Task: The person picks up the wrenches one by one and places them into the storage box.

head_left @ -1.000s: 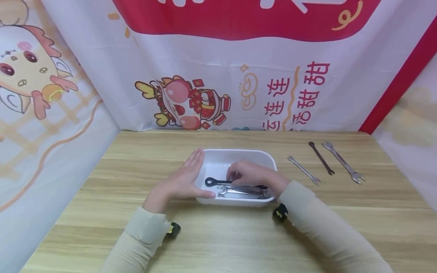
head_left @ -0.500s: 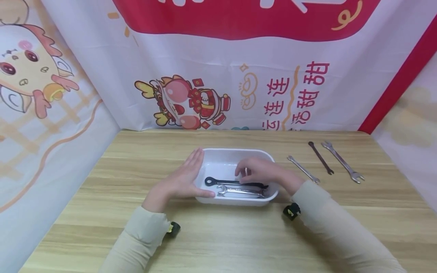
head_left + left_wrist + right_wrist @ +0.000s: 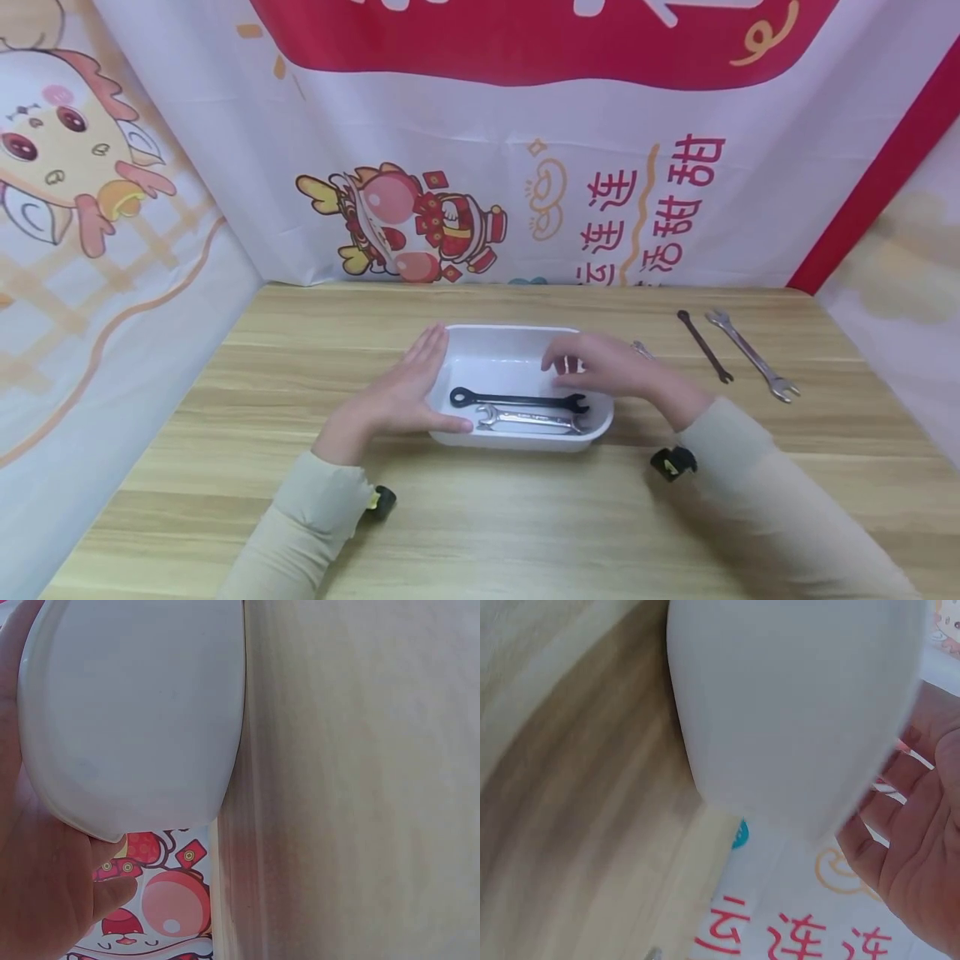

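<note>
A white plastic bin (image 3: pixel 517 446) stands at the middle of the table. My left hand (image 3: pixel 397 400) rests against its left end, fingers straight along the far corner and thumb on the near rim. In the left wrist view, the hand (image 3: pixel 45 892) lies beside the bin wall (image 3: pixel 142 712). Inside the bin lie a black combination wrench (image 3: pixel 517 401) and, nearer me, silver open-end wrenches (image 3: pixel 528 419). My right hand (image 3: pixel 603 364) is over the bin's right end, fingers loosely bent and holding nothing. The right wrist view shows that hand (image 3: pixel 922 832) beside the bin wall (image 3: pixel 795 712).
Right of the bin lie a small silver wrench (image 3: pixel 642 350), mostly hidden behind my right hand, a dark wrench (image 3: pixel 705 347) and a larger silver open-end wrench (image 3: pixel 752 356). A printed cloth (image 3: pixel 517 117) hangs along the table's (image 3: pixel 510 517) back edge.
My right hand has drawn back to the right and up from over the black wrench, uncovering its whole length. My left hand and the bin have stayed in place.
</note>
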The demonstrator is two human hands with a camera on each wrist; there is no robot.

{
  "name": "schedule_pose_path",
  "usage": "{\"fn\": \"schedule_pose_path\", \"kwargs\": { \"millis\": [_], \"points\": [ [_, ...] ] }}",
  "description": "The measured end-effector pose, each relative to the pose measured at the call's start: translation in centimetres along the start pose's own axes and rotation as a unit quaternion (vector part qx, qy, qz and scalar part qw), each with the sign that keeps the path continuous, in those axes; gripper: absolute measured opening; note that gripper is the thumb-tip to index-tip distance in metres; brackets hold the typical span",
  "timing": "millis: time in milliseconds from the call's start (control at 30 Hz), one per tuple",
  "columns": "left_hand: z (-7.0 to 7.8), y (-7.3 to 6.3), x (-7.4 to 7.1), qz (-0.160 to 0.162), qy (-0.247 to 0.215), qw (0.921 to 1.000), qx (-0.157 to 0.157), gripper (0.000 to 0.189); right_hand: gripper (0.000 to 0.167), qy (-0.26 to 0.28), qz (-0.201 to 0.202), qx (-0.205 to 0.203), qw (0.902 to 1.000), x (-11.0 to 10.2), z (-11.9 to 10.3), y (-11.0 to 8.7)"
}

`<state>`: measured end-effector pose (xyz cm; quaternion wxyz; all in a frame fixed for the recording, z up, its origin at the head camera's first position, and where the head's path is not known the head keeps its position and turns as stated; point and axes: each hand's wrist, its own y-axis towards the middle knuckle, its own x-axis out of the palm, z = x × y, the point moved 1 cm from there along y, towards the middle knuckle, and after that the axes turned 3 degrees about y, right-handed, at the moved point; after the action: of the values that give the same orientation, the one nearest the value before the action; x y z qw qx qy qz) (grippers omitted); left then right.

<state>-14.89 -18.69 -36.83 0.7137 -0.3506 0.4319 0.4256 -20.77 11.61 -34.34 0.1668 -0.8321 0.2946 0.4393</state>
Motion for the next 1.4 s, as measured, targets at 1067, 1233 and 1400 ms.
{"fn": "schedule_pose_path", "kwargs": {
  "millis": [1067, 1233, 1400],
  "points": [
    [-0.2, 0.0, 0.0, -0.001, 0.010, 0.9999, 0.006, 0.136, 0.024, -0.112, 0.059, 0.129, 0.9837, -4.7, 5.5, -7.2],
    [-0.1, 0.0, 0.0, -0.001, 0.006, 1.0000, 0.006, 0.135, 0.026, -0.108, 0.053, 0.142, 0.9826, -4.5, 7.0, -7.7],
    [-0.1, 0.1, 0.0, 0.000, 0.005, 1.0000, 0.005, 0.134, 0.026, -0.093, 0.051, 0.156, 0.9821, -4.1, 8.4, -8.1]
  ]
}}
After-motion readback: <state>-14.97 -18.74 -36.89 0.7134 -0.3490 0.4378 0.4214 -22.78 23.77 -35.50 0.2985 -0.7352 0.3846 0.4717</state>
